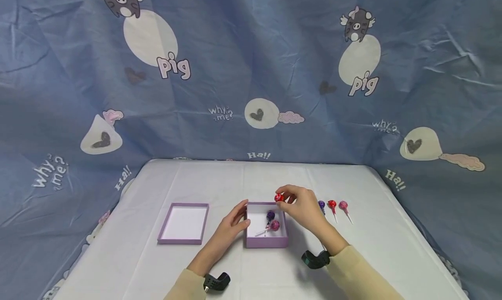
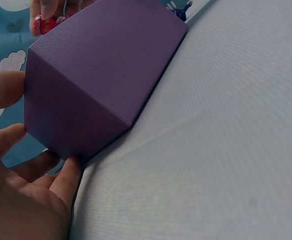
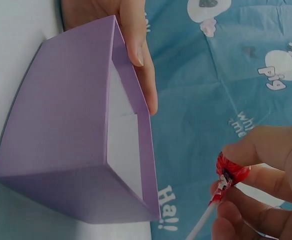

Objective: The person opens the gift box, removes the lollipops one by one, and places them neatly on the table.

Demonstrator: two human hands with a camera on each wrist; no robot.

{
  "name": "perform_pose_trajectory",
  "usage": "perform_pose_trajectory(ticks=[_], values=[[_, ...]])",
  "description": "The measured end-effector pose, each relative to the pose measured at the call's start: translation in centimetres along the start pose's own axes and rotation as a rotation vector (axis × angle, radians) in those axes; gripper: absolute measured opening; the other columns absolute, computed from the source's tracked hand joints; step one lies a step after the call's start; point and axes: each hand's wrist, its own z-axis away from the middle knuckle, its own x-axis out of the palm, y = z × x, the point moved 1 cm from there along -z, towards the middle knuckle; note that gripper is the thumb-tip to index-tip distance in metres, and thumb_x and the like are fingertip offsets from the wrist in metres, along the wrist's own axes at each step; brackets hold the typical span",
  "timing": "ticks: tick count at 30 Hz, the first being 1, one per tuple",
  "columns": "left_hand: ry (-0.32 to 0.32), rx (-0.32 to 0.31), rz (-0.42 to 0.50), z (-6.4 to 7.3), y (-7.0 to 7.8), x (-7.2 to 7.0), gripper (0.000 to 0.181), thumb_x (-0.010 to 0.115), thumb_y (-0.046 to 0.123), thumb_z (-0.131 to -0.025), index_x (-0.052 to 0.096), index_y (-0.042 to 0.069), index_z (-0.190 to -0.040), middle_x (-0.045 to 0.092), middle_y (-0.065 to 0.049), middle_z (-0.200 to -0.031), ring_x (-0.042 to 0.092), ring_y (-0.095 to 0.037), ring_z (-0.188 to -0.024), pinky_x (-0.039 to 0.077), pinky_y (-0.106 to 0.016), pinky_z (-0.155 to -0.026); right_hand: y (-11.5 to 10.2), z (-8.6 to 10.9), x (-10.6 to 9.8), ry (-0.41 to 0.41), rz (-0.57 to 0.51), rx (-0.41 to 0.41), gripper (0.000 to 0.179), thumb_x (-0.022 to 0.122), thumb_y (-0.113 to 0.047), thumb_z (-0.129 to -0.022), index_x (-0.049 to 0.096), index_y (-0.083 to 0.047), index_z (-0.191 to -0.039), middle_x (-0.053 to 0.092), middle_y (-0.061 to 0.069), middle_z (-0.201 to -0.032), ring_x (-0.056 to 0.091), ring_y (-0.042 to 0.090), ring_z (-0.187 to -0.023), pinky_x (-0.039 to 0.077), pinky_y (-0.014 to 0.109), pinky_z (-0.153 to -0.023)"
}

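Note:
A purple box (image 1: 266, 242) with a white inside stands in front of me. In it lie a purple lollipop (image 1: 270, 215) and a pink lollipop (image 1: 275, 225). My left hand (image 1: 228, 228) rests against the box's left side, fingers spread and fingertips touching its wall. Above the box's far right corner, my right hand (image 1: 305, 207) pinches a red lollipop (image 1: 279, 197) by its wrapped head between thumb and fingers. Its white stick points downward in the right wrist view, outside the box's opening there.
Left of the box lies its shallow purple-rimmed lid (image 1: 182, 242), white inside facing up. On the right, a purple lollipop (image 1: 321, 204), a red lollipop (image 1: 332, 203) and a pink lollipop (image 1: 343, 205) lie in a row on the white table (image 1: 129, 265). Behind hangs a blue printed curtain (image 1: 219, 52).

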Motion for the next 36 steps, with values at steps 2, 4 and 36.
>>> perform_pose_trajectory(ticks=[2, 4, 36], values=[[0.001, -0.001, 0.000, 0.0, -0.1, -0.1, 0.065, 0.064, 0.019, -0.100, 0.035, 0.024, -0.158, 0.029, -0.015, -0.162, 0.028, -0.031, -0.148, 0.026, -0.041, -0.120, 0.1, 0.1, -0.1, -0.003, -0.002, -0.001, 0.023, 0.082, -0.015, -0.082, 0.076, -0.019, -0.104, 0.068, -0.011, -0.080, 0.061, 0.010, -0.072, 0.052, 0.029, -0.055], [0.004, -0.004, 0.000, 0.1, -0.1, -0.1, 0.064, 0.064, 0.018, -0.100, 0.035, 0.024, -0.158, 0.030, -0.015, -0.161, 0.028, -0.031, -0.148, 0.026, -0.041, -0.119, 0.2, 0.1, -0.2, -0.011, -0.008, -0.002, 0.023, 0.082, -0.016, -0.081, 0.076, -0.019, -0.103, 0.068, -0.011, -0.080, 0.061, 0.010, -0.072, 0.052, 0.030, -0.056], [0.010, 0.010, -0.005, -0.1, 0.0, 0.2, 0.064, 0.065, 0.020, -0.100, 0.036, 0.024, -0.157, 0.033, -0.015, -0.160, 0.031, -0.032, -0.147, 0.028, -0.040, -0.119, 1.1, 2.3, -3.1, 0.029, 0.035, 0.063, 0.023, 0.081, -0.022, -0.084, 0.076, -0.023, -0.106, 0.068, -0.013, -0.088, 0.060, 0.012, -0.070, 0.051, 0.029, -0.054]])
